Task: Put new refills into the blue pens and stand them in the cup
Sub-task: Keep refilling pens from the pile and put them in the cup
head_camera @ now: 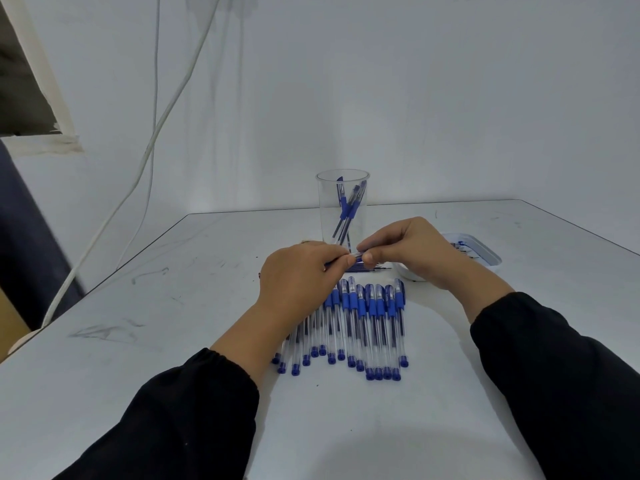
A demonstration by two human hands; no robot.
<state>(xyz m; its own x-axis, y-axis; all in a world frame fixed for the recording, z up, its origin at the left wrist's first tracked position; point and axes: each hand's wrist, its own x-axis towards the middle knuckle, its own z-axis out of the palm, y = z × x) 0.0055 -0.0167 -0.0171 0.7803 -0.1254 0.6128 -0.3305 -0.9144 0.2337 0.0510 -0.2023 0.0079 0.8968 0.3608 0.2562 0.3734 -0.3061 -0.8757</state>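
Held pen: a blue pen (356, 259) is being held just above the table, between the two hands, its long axis lying roughly level and running left to right; only a short clear-and-blue stretch is showing between the fingertips, so which end is the tip cannot be told.
Left hand: the left hand (299, 275) is curling its fingers round the left part of the pen, back of the hand facing up.
Right hand: the right hand (412, 252) is pinching the right part of the pen between thumb and fingertips.
Row of pens: the pens on the table (363, 320) are lying side by side just in front of the hands, long axes running toward and away from the person; the left wrist is covering the leftmost ones.
Cup: the clear cup (343, 206) is standing upright right behind the hands, with a few blue pens leaning inside it.
Refills: loose refills (372, 269) are lying under the hands, running left to right.
Tray: a white tray (485, 252) is sitting to the right, partly hidden by the right hand.
Table: the white table (156, 341) is carrying scuff marks.
Cables: white cables (152, 133) are hanging down the wall on the left.
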